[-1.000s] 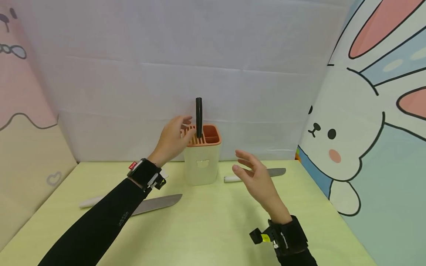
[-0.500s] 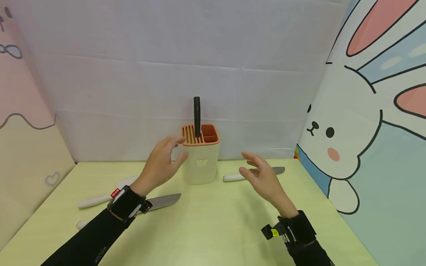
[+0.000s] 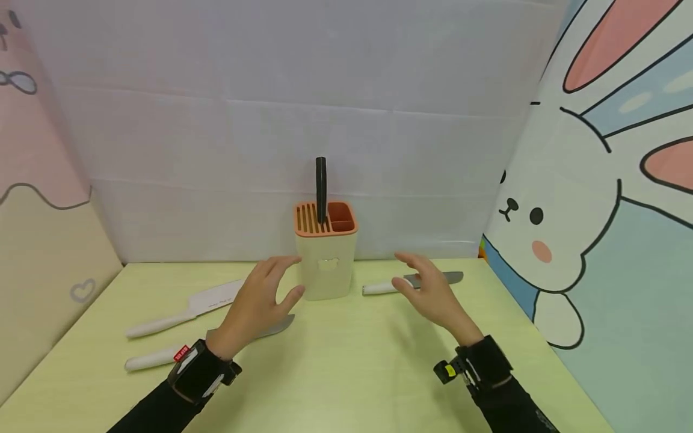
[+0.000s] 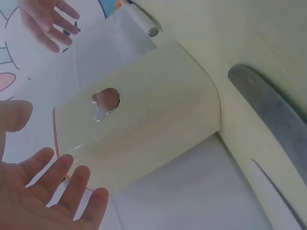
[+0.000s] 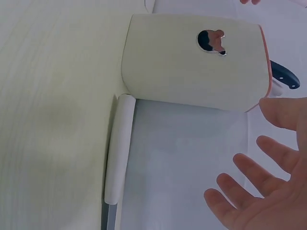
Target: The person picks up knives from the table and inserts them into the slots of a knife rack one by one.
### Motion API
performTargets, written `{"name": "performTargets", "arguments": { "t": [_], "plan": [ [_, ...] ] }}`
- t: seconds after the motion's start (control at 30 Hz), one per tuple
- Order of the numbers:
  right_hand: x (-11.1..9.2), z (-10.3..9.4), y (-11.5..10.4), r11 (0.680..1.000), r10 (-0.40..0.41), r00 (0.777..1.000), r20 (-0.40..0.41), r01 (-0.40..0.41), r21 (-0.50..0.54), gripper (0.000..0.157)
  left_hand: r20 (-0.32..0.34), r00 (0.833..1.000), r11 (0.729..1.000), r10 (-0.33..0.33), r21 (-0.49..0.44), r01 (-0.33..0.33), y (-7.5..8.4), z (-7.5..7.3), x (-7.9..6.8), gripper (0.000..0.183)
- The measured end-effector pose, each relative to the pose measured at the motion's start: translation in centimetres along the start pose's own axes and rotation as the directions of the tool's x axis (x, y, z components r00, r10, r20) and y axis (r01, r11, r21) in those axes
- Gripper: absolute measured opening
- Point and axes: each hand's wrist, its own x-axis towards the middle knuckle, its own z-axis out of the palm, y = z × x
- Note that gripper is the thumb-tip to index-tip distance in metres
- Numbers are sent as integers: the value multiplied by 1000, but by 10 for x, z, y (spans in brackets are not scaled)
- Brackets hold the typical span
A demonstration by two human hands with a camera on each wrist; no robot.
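Note:
In the head view a cream knife block point(image 3: 327, 264) with an orange slotted top stands at the back of the table. A black-handled knife point(image 3: 322, 186) is upright in one of its slots. My left hand point(image 3: 254, 307) hovers in front and to the left of the block, fingers spread and holding nothing. Behind it lies a white-handled cleaver point(image 3: 213, 299); the hand and wrist partly cover a chef's knife point(image 3: 148, 359). My right hand point(image 3: 433, 297) is loosely curved and holds nothing, overlapping a smaller white-handled knife point(image 3: 379, 289) right of the block.
The pale yellow table point(image 3: 335, 379) carries all of these. A white cloth point(image 3: 260, 132) hangs right behind the block, and cartoon-printed panels point(image 3: 547, 240) rise on both sides. Blade tips on the left point toward the block.
My left hand has drawn back from beside the black handle, down and toward me, uncovering the cleaver. My right hand has shifted slightly right and down. The block and knives stay put.

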Motion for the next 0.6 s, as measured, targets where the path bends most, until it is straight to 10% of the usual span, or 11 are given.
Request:
{"name": "performTargets", "arguments": {
  "t": [0.6],
  "plan": [
    [10, 18, 32, 981, -18, 985, 169, 50, -188, 50, 101, 995, 1000, -29, 2, 29, 8, 16, -44, 56]
  ]
}}
